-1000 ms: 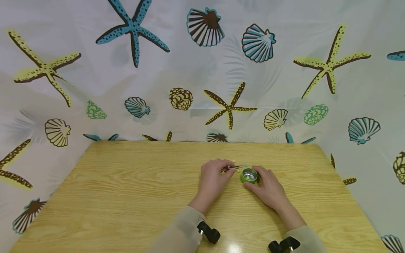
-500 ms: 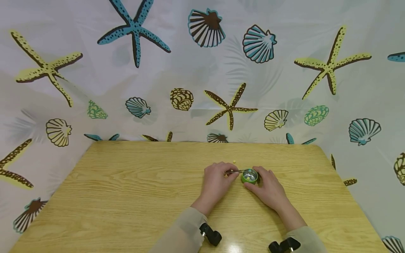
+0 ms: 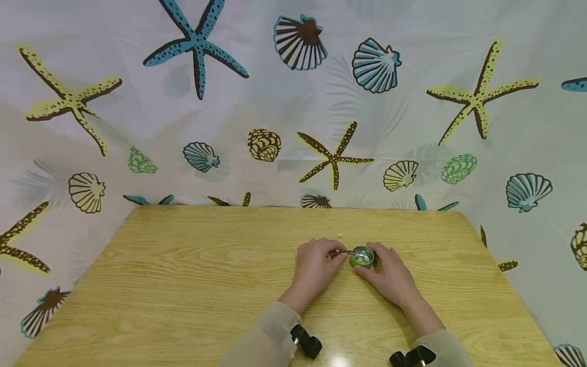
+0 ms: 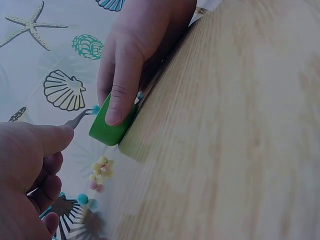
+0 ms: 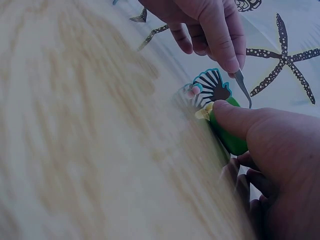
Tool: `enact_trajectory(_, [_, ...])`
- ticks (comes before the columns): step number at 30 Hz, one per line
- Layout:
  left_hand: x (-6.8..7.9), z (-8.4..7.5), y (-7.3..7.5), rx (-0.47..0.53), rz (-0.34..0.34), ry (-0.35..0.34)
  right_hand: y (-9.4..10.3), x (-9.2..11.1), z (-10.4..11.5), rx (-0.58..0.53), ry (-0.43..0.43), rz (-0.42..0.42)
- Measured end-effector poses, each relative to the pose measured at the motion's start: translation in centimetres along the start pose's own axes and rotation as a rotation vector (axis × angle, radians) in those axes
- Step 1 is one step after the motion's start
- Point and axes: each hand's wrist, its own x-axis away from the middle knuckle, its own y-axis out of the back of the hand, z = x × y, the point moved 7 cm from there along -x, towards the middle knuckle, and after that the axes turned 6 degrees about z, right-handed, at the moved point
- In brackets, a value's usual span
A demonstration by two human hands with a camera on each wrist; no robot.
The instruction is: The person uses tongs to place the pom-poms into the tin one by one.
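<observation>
My left hand (image 3: 315, 267) pinches a pair of metal tweezers (image 4: 79, 119) between thumb and fingers. At the tweezers' tip is a small blue bead (image 4: 95, 109), at the mouth of a round green tin (image 3: 362, 258). My right hand (image 3: 390, 272) grips the tin from the right, its thumb and fingers on opposite sides. A yellow bead (image 3: 359, 260) shows inside the tin's silvery interior. In the right wrist view, the tin (image 5: 231, 135) sits behind my right thumb, and the tweezers (image 5: 243, 86) come down from my left hand; their tip is partly hidden there.
Loose beads lie on the wooden table (image 3: 206, 285) near the tin: yellow beads (image 4: 102, 165), a pink bead (image 4: 93, 185) and a blue bead (image 4: 83, 199). One yellow bead (image 3: 340, 235) lies farther back. A shell-patterned cloth (image 3: 257, 102) hangs behind the table.
My left hand has moved slightly toward me and to the right, bringing the tweezers and blue bead from behind the tin to its opening. My right hand keeps its grip on the tin.
</observation>
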Motion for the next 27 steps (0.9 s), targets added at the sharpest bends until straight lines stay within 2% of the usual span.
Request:
enact_trajectory(20, [0.09,0.01,-0.11,0.025,0.01,-0.008,-0.09,-0.15,-0.28,-0.001,0.006,-0.004])
enact_trajectory(27, [-0.25,0.86,0.33,0.085,-0.01,0.021,-0.09,-0.2,-0.31,-0.005,0.009,-0.003])
